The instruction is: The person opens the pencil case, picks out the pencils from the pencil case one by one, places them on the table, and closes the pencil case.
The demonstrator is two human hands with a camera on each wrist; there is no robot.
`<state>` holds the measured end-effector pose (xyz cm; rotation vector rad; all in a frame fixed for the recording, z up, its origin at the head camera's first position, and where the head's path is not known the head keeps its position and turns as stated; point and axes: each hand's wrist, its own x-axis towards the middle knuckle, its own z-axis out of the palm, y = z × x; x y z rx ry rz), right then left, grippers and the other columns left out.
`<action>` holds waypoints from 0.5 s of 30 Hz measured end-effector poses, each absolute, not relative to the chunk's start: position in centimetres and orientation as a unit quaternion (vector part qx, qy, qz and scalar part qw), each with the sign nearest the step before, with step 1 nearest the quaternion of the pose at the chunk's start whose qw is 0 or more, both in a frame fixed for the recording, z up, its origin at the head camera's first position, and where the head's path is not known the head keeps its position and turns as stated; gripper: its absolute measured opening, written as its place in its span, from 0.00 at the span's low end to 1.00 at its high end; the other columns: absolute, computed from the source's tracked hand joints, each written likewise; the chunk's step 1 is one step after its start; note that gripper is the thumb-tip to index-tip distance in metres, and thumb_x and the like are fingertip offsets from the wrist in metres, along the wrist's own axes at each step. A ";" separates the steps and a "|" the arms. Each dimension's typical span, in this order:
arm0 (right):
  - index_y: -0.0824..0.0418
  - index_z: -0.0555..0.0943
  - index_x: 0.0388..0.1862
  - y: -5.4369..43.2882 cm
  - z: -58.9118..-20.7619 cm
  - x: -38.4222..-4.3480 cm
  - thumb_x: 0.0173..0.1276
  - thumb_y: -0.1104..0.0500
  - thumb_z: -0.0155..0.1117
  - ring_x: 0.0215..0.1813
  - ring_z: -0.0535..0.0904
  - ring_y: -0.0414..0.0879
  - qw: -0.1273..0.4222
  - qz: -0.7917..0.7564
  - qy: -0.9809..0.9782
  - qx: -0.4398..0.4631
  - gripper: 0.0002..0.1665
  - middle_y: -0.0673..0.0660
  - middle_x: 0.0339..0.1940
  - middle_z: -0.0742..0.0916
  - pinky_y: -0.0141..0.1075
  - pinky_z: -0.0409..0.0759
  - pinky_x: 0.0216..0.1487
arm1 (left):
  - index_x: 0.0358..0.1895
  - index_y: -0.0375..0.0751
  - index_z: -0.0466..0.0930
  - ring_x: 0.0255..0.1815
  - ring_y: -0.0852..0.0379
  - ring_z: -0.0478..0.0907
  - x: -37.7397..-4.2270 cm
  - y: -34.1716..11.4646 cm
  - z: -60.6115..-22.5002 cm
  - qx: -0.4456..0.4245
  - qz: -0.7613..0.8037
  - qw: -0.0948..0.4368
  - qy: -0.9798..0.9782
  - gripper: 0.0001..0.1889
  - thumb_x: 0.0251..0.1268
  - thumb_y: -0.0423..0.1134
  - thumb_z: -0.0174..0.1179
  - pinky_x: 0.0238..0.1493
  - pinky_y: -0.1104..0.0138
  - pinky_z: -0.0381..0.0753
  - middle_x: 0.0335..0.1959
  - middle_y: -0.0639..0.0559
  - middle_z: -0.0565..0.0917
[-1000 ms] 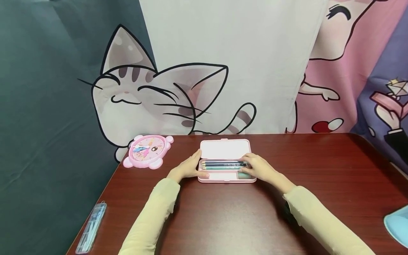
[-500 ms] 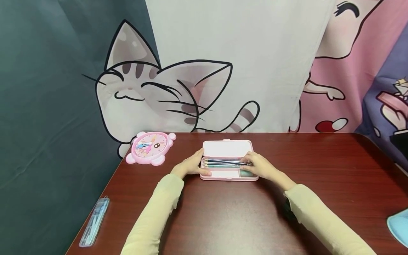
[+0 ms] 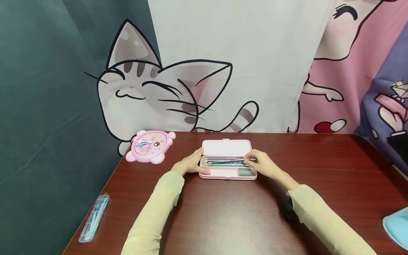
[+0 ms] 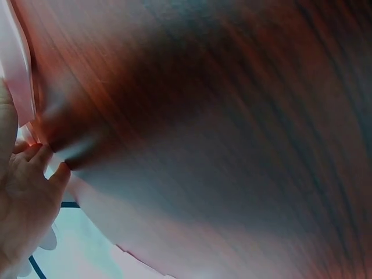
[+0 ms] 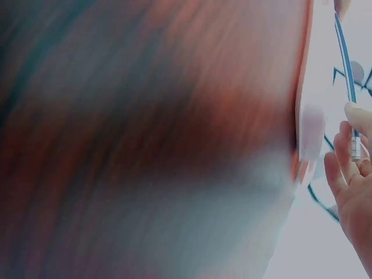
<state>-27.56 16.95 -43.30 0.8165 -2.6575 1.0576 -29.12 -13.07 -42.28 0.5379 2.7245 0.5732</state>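
A pink pencil case (image 3: 227, 148) lies with its lid folded back. My left hand (image 3: 190, 163) holds its left end, thumb over the front rim and fingers along the side and back. My right hand (image 3: 264, 165) pinches a dark blue pencil (image 5: 347, 64) near its metal-capped end, between thumb and fingers. This pencil slants over several others lying in the case's long compartment; its far end stays low over them. A flat green piece (image 3: 244, 172) sits in the small front right compartment.
A pink clock (image 3: 149, 146) with round knobs lies at the back left of the brown table (image 3: 223, 216). A clear, slim box (image 3: 94, 217) lies along the left edge. Something light blue (image 3: 396, 226) shows at the right. A cartoon curtain (image 3: 271, 42) hangs behind the table.
My right hand has lifted one end of the dark blue pencil out of the row, uncovering more of the green piece. The left hand stays on the case. The view has shifted slightly.
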 end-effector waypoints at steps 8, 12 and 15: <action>0.64 0.80 0.39 21.4 -43.1 -27.6 0.62 0.60 0.62 0.32 0.75 0.39 0.065 0.401 -0.896 0.180 0.09 0.60 0.35 0.85 0.27 0.71 0.32 | 0.71 0.32 0.41 0.74 0.48 0.45 -29.0 -13.2 -42.2 0.190 0.207 0.154 0.947 0.56 0.47 0.55 0.67 0.72 0.58 0.51 0.73 0.39 0.46; 0.66 0.79 0.39 24.0 -43.4 -27.5 0.63 0.63 0.60 0.30 0.72 0.34 0.082 0.406 -0.895 0.165 0.08 0.61 0.34 0.84 0.26 0.69 0.30 | 0.71 0.32 0.41 0.74 0.48 0.45 -29.0 -13.2 -42.2 0.191 0.207 0.156 0.947 0.56 0.47 0.55 0.67 0.72 0.58 0.51 0.73 0.39 0.46; 0.68 0.78 0.40 26.1 -43.7 -27.2 0.63 0.65 0.59 0.30 0.71 0.32 0.095 0.400 -0.898 0.154 0.08 0.63 0.35 0.84 0.24 0.68 0.30 | 0.71 0.31 0.41 0.74 0.48 0.45 -29.0 -13.0 -42.3 0.195 0.207 0.154 0.946 0.56 0.48 0.55 0.67 0.72 0.57 0.51 0.73 0.38 0.46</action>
